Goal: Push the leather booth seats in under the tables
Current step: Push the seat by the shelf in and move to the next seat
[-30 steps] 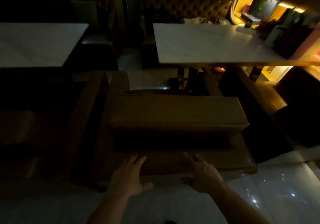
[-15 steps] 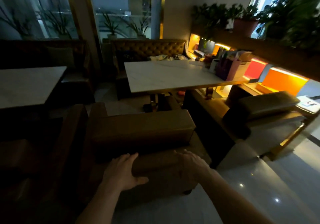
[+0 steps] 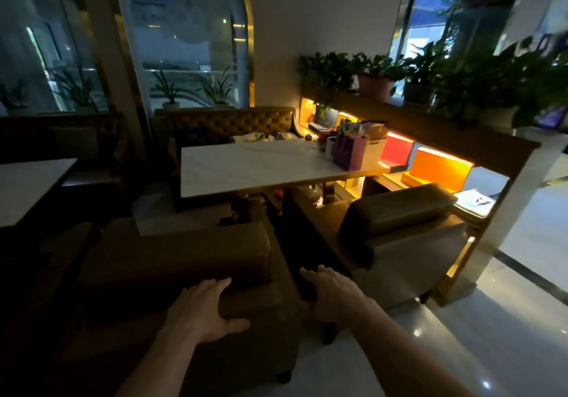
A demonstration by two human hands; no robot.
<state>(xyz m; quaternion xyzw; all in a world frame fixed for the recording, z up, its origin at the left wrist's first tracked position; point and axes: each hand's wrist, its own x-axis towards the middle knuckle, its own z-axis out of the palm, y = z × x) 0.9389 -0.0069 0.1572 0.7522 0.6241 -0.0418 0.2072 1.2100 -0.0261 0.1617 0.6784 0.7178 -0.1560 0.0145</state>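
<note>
A brown leather booth seat (image 3: pixel 172 261) stands in front of me, its back toward me, facing the white marble table (image 3: pixel 255 166). My left hand (image 3: pixel 203 310) lies flat on the seat's back ledge, fingers spread. My right hand (image 3: pixel 332 292) rests with fingers apart at the seat's right rear corner. A second brown leather seat (image 3: pixel 399 230) stands to the right, angled beside the same table. A tufted leather bench (image 3: pixel 230 123) sits on the table's far side.
A purple bag (image 3: pixel 350 153) and boxes stand on the table's right end. A lit shelf divider (image 3: pixel 439 169) topped with potted plants (image 3: pixel 384 73) runs along the right. Another white table (image 3: pixel 27 187) is at left. Glossy tiled floor (image 3: pixel 491 335) lies to the right.
The view has risen from looking down on the seat to looking across the room. Both hands stay on the seat's back, and the seat sits nearer the table.
</note>
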